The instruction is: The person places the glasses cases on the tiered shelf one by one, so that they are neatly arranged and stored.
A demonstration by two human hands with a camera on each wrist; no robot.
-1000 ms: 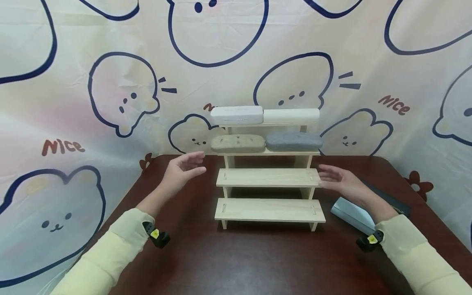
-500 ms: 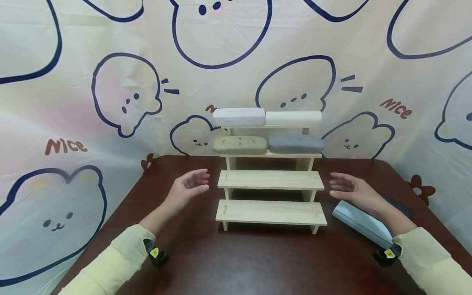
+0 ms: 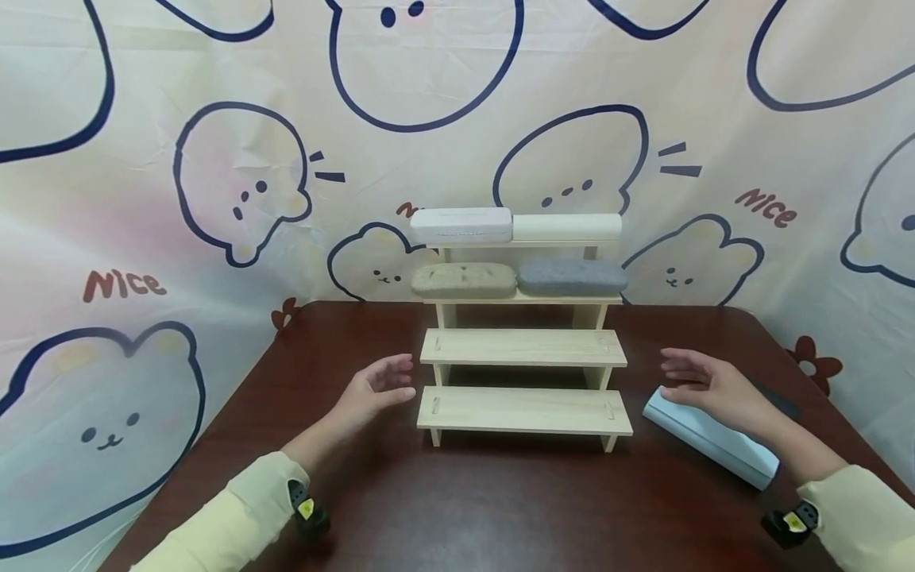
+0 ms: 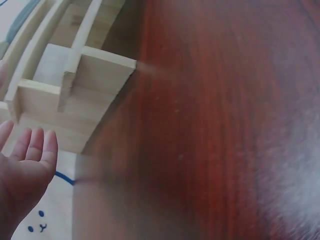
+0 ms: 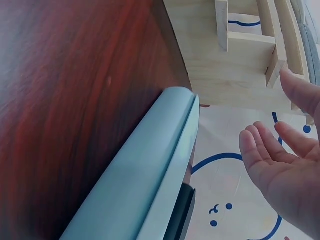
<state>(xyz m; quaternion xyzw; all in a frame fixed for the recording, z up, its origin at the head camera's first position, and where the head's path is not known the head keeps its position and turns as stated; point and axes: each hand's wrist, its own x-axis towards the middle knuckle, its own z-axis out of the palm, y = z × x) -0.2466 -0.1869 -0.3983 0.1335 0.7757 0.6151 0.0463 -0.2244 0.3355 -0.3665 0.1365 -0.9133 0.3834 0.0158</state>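
Note:
A stepped wooden rack (image 3: 523, 347) stands mid-table, its two lower steps bare. On the top step sit a white glasses case (image 3: 461, 226) and a cream one (image 3: 567, 226); below them lie a beige fuzzy case (image 3: 463, 280) and a grey-blue fuzzy case (image 3: 572, 277). My left hand (image 3: 376, 391) hovers left of the rack, fingers relaxed, holding nothing. To the right, my right hand (image 3: 718, 389) hangs with loose fingers over a light-blue glasses case (image 5: 135, 165); the right wrist view shows it apart from that case.
A dark case (image 5: 181, 212) lies beside the light-blue one, mostly hidden in the head view. The brown table (image 3: 457, 508) reaches back to a cloth (image 3: 400, 79) printed with cartoon bears, which hangs behind the rack and along both sides.
Both hands have drawn back and down from the rack's sides. The right has also moved outward, uncovering more of the light-blue case. Rack and cases stay put.

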